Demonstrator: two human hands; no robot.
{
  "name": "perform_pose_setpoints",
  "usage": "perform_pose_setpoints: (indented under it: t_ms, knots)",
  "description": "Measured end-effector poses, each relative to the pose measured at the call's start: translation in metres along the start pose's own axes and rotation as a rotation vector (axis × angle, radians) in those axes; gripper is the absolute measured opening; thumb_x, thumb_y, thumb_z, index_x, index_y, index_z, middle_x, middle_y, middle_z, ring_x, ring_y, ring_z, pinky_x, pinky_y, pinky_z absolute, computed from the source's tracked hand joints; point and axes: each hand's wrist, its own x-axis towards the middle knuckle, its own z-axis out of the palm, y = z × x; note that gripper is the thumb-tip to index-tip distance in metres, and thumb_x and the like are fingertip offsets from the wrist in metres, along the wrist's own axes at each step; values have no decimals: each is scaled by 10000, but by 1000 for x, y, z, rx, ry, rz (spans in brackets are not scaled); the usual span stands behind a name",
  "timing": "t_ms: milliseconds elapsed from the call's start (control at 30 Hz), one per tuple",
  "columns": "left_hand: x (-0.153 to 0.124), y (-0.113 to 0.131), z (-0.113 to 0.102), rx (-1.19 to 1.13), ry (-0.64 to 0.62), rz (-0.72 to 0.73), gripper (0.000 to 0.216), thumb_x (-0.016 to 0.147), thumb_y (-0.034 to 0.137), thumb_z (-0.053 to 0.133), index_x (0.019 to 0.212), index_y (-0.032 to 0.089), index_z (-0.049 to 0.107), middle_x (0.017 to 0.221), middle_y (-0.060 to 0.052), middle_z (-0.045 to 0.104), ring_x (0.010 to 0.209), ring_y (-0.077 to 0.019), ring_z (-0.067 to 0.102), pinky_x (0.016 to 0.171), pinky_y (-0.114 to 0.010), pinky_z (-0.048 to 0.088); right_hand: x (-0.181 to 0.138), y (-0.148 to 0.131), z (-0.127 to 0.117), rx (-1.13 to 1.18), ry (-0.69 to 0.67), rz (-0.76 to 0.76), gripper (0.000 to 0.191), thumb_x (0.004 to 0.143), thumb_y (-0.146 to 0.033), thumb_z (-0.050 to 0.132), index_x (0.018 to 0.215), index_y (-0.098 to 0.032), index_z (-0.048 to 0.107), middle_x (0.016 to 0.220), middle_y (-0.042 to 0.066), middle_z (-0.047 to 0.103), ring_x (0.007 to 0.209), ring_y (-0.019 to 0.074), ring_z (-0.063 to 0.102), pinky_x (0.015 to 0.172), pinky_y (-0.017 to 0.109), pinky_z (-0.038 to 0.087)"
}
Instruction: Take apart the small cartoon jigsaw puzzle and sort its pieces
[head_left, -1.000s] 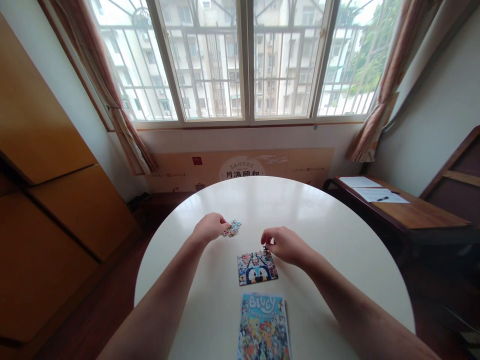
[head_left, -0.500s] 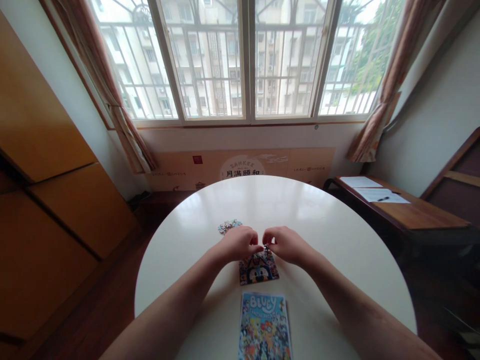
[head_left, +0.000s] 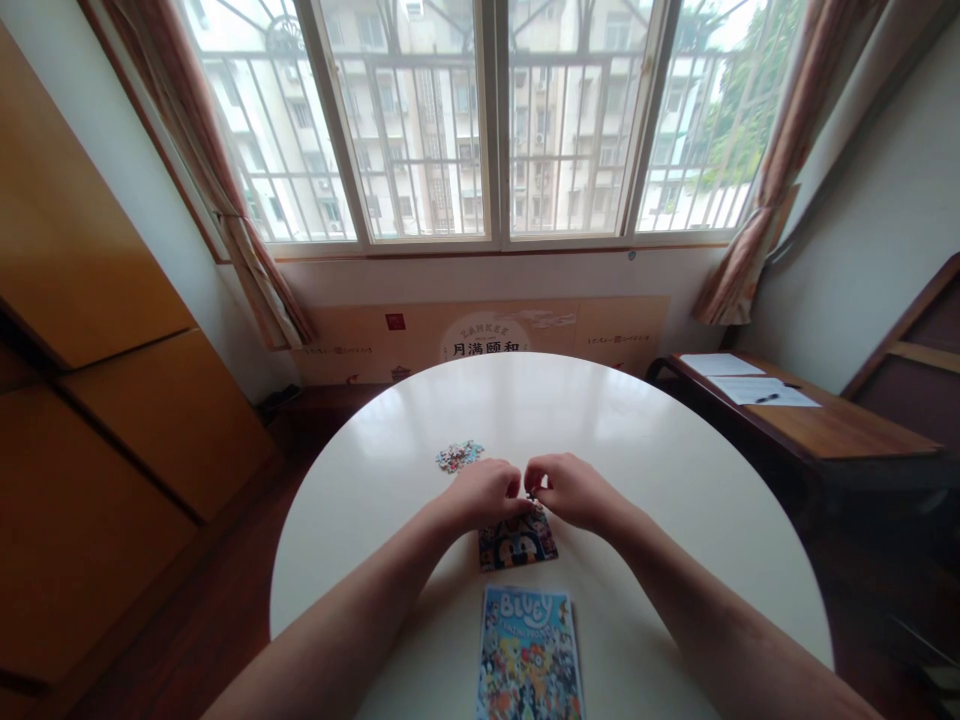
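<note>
A partly assembled jigsaw puzzle (head_left: 517, 548) with a blue cartoon dog face lies on the white round table (head_left: 360, 560). My right hand (head_left: 566, 485) is at its upper right corner, thumb and fingers pinching a small dark jigsaw piece (head_left: 532, 494). Over the puzzle's top edge, my left hand (head_left: 491, 492) has its fingers curled and its thumb stretched toward that piece. Whether it grips anything is hidden. A small heap of loose jigsaw pieces (head_left: 460, 456) lies beyond my left hand. Nearer to me is a printed picture sheet (head_left: 529, 655) lettered "BLUEY".
A wooden side table (head_left: 862, 420) with papers (head_left: 761, 390) and a dark pen (head_left: 767, 398) stands at the right. Wooden cabinets (head_left: 112, 450) rise on the left. Behind the table are a printed panel (head_left: 337, 335) and a barred window (head_left: 427, 140).
My left hand has shifted slightly right and toward me, showing more of the loose heap and covering more of the puzzle's top. My right hand stays nearly in place with the piece.
</note>
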Motion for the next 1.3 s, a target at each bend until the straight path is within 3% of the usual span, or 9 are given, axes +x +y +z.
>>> perform_pose_setpoints:
  t_ms: [267,467,633,967,1167,1300]
  knots:
    - [0,2,-3,-54,29,6,223,759,418,705,712,204,664,756,-7,665,711,-171,582,590,-250,359,1,-2,-1,31,93,8,238,729,-115,521,793,-226,722,827,-4,725,718,122,621,674,216,426]
    - [2,-4,-5,-173,154,49,119,802,320,699,791,201,707,840,-16,686,760,-162,609,685,-254,421,1,-3,-2,44,134,-1,198,767,-153,545,807,-231,723,831,-8,722,717,125,619,670,225,424]
    - [2,-5,-8,-218,235,48,67,831,248,677,808,199,716,855,-17,682,720,-142,599,655,-245,421,2,-1,-1,42,154,1,189,787,-166,552,829,-226,726,842,2,723,712,127,617,666,229,428]
    - [0,-2,-14,-259,251,72,84,833,201,647,823,205,730,851,-14,684,715,-134,599,659,-240,437,2,0,-1,36,185,-9,174,812,-179,554,859,-220,716,846,9,722,712,128,620,669,237,428]
    - [-2,-17,-25,-217,273,-71,140,842,256,607,834,195,733,866,-32,706,741,-158,616,694,-263,459,2,1,-1,33,211,30,210,840,-225,545,979,-238,703,915,9,713,733,129,608,687,247,437]
    - [-3,-36,-33,-209,240,-252,202,847,282,559,821,180,731,810,-43,724,727,-172,639,680,-265,461,1,0,0,30,153,46,196,831,-226,549,922,-239,722,896,10,721,742,133,620,695,245,439]
